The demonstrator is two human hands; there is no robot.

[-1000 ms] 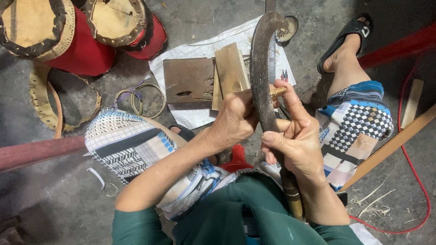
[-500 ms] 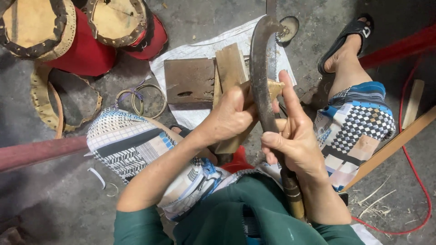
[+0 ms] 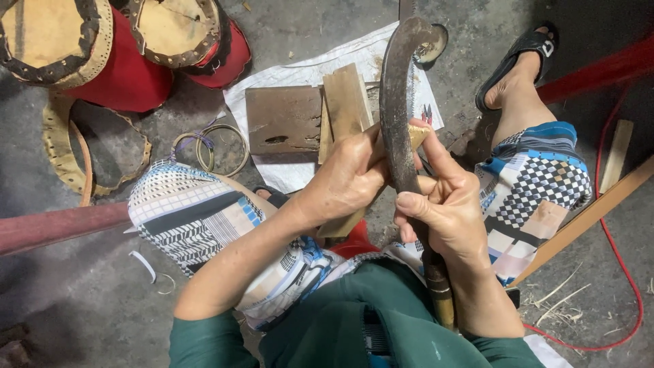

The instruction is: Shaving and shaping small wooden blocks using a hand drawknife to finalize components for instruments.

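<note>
My left hand [image 3: 347,178] grips a flat strip of wood [image 3: 340,225] that runs from my lap up under the blade. My right hand [image 3: 446,211] is wrapped around the handle of a large curved dark knife [image 3: 396,102], its thumb stretched along the blade. The hooked blade presses across the pale tip of the wood [image 3: 417,135]. The knife's wooden handle [image 3: 441,293] runs down past my wrist. Both hands sit above my knees, which are covered in patterned trousers.
On white paper [image 3: 300,75] on the concrete floor lie a square brown board [image 3: 283,119] and a wooden block [image 3: 346,99]. Two red drums [image 3: 102,54] stand at top left, with metal rings [image 3: 211,146] beside them. A red cord [image 3: 620,272] and wooden slats [image 3: 599,204] lie at right.
The wood strip's tip has shifted slightly up and right along the blade, and the left hand has moved with it. The right hand keeps its grip on the knife.
</note>
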